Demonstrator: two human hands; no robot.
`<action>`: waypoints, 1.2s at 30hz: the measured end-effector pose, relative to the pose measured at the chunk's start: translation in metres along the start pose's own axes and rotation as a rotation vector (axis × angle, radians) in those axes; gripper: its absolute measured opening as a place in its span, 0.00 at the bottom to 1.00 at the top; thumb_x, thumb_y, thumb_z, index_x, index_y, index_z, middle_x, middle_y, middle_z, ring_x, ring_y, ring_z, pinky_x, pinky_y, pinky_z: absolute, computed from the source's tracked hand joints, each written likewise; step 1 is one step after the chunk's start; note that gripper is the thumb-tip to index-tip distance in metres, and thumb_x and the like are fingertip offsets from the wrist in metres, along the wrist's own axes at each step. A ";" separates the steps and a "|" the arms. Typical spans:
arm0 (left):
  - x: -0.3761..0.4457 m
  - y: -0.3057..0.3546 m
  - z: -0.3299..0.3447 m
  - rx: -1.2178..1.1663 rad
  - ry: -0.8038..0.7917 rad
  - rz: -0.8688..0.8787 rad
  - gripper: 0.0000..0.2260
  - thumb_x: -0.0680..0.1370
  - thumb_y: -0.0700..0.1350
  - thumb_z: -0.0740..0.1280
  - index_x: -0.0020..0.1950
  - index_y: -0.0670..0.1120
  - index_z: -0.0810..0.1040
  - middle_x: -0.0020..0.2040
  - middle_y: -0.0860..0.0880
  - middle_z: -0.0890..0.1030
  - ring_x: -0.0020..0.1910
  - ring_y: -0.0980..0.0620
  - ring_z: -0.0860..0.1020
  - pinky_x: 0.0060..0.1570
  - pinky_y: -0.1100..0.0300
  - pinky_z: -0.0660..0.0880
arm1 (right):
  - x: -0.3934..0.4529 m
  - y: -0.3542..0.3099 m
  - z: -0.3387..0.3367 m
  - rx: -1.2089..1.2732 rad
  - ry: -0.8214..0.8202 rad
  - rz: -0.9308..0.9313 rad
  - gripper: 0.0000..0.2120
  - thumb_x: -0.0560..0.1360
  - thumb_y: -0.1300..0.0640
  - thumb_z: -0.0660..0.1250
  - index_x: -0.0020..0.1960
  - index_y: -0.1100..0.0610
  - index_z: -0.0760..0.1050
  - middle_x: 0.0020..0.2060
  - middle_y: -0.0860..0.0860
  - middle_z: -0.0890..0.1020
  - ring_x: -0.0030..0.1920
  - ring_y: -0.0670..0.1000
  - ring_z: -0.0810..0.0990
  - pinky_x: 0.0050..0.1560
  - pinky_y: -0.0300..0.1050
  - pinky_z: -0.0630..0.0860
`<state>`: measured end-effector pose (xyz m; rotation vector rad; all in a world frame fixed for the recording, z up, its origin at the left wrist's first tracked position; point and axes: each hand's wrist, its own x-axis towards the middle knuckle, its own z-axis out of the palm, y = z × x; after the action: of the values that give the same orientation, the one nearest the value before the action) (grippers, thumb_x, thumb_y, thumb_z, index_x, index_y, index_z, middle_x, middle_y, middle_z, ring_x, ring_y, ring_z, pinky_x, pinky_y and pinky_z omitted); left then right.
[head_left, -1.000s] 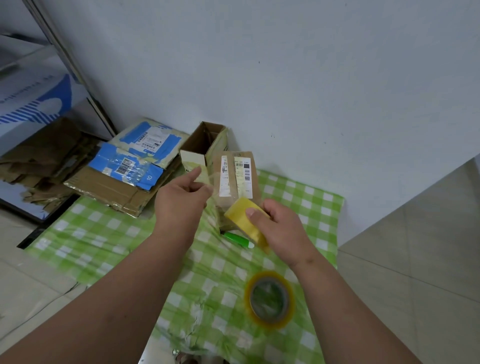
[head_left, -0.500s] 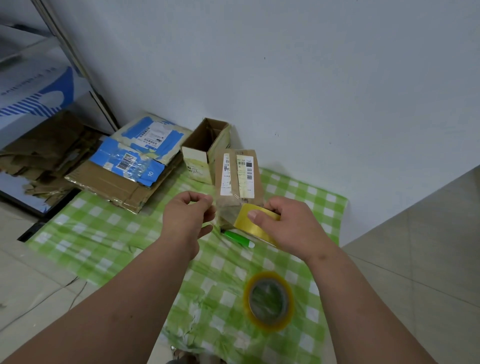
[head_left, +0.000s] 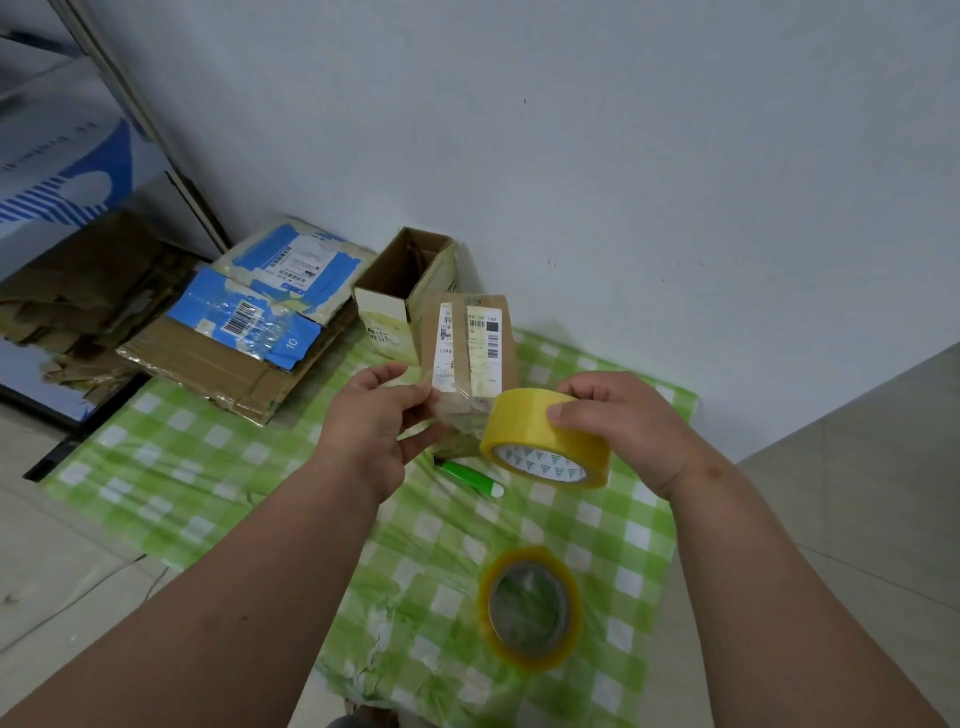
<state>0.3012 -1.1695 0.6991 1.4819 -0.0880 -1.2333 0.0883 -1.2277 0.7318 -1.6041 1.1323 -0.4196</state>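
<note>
The right hand holds the yellow tape roll in the air above the far half of the green checked cloth, with fingers and thumb curled round its outside. The left hand pinches the free end of the tape between thumb and fingers, and a short clear strip runs from there to the roll. Just behind this strip the brown parcel stands upright near the far edge of the cloth. I judge that the step in hand is drawing out tape to seal this parcel. The next move calls for a longer strip, kept tight and flat so that it does not stick to itself, and then laid along the parcel's seam. A green cutter lies on the cloth under the hands, and a second tape roll lies flat toward the near edge.
</note>
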 end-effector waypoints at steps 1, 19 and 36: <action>0.001 0.002 0.000 0.015 -0.005 -0.004 0.11 0.76 0.33 0.68 0.54 0.46 0.76 0.33 0.47 0.83 0.34 0.52 0.82 0.38 0.50 0.82 | 0.000 -0.001 -0.003 -0.004 -0.012 0.006 0.17 0.63 0.48 0.67 0.41 0.61 0.80 0.34 0.54 0.77 0.37 0.51 0.74 0.43 0.47 0.67; 0.010 -0.002 0.008 0.145 0.163 0.122 0.05 0.77 0.40 0.71 0.42 0.46 0.78 0.40 0.50 0.80 0.39 0.54 0.75 0.39 0.54 0.81 | 0.020 0.002 -0.024 0.007 -0.072 0.003 0.11 0.63 0.49 0.69 0.39 0.56 0.81 0.33 0.49 0.79 0.38 0.48 0.75 0.48 0.48 0.68; 0.026 -0.014 -0.004 0.003 0.269 0.030 0.06 0.77 0.37 0.70 0.42 0.44 0.78 0.39 0.47 0.76 0.36 0.54 0.71 0.36 0.55 0.81 | 0.056 0.010 -0.045 -0.416 -0.023 0.078 0.14 0.72 0.41 0.71 0.41 0.52 0.82 0.38 0.53 0.82 0.39 0.50 0.79 0.41 0.46 0.72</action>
<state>0.3081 -1.1790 0.6719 1.6299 0.0680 -1.0008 0.0773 -1.2984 0.7240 -1.9075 1.3209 -0.1151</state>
